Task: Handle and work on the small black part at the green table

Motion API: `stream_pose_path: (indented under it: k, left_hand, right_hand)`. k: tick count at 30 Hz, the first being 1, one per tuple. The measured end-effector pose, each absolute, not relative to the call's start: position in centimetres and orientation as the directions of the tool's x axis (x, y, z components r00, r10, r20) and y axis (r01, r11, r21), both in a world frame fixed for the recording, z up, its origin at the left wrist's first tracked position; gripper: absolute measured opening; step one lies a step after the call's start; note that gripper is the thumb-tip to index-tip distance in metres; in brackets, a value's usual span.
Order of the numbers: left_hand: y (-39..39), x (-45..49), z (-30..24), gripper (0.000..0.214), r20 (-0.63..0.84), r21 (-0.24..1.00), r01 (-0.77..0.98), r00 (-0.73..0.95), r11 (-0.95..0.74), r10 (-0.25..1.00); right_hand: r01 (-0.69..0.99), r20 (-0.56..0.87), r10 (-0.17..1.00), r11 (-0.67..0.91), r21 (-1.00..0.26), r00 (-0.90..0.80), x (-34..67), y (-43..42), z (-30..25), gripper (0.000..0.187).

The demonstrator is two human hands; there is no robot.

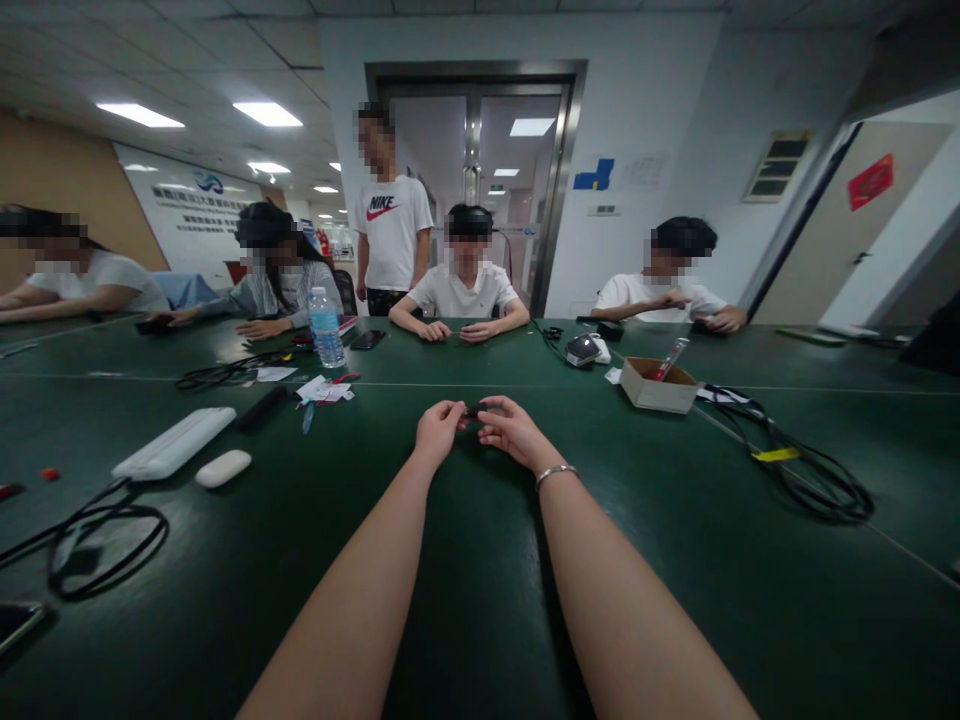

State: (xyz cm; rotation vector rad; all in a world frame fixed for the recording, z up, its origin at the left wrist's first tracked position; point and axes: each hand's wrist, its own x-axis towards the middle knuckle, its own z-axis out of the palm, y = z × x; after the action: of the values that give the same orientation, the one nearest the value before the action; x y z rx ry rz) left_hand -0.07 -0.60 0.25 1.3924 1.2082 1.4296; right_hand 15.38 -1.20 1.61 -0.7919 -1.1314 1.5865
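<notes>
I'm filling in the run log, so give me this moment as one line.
left hand: pinching small dark object | right hand: pinching same object | above green table | cardboard box to the right

My left hand (439, 428) and right hand (512, 430) met over green table (465, 600), fingertips pinching small dark part (473, 409) between them. Bracelet (556, 473) on right wrist. Box (658, 385) sat to right, cable (806, 470) beyond; white case (174, 443) left.
</notes>
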Motion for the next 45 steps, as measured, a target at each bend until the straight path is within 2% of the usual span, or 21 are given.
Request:
stream_pose_path:
  k: [5,11,16,23,34,45]
  left_hand:
    - [-0.6,-0.5,0.7,0.034,0.168,0.980,0.113,-0.038,-0.163,0.985]
    - [-1.1,-0.9,0.8,0.042,0.204,0.979,-0.010,-0.002,-0.204,0.979]
    - [-1.1,-1.0,0.7,0.044,0.223,0.974,-0.038,0.055,-0.221,0.973]
    - [-0.9,-1.2,0.6,0.039,0.256,0.966,-0.065,0.097,-0.251,0.962]
    - [-0.5,-0.7,0.4,0.025,0.201,0.980,-0.009,0.024,-0.201,0.979]
    - [-0.5,-0.9,0.5,0.035,0.187,0.979,0.082,0.025,-0.188,0.982]
  right_hand:
    - [-0.319,0.072,0.947,-0.033,-0.947,-0.313,15.3,-0.8,1.4,0.039]
    - [-0.323,0.071,0.960,-0.021,-0.946,-0.270,15.1,-0.6,1.2,0.039]
    - [-0.319,0.022,0.973,-0.054,-0.946,-0.230,15.0,-0.7,1.4,0.034]
    - [-0.214,0.017,0.976,-0.031,-0.976,-0.218,15.0,-0.7,1.4,0.030]
    - [-0.223,0.047,0.971,-0.007,-0.975,-0.236,15.1,-0.7,1.0,0.038]
    - [-0.235,0.074,0.964,0.012,-0.972,-0.255,15.2,-0.8,0.8,0.043]
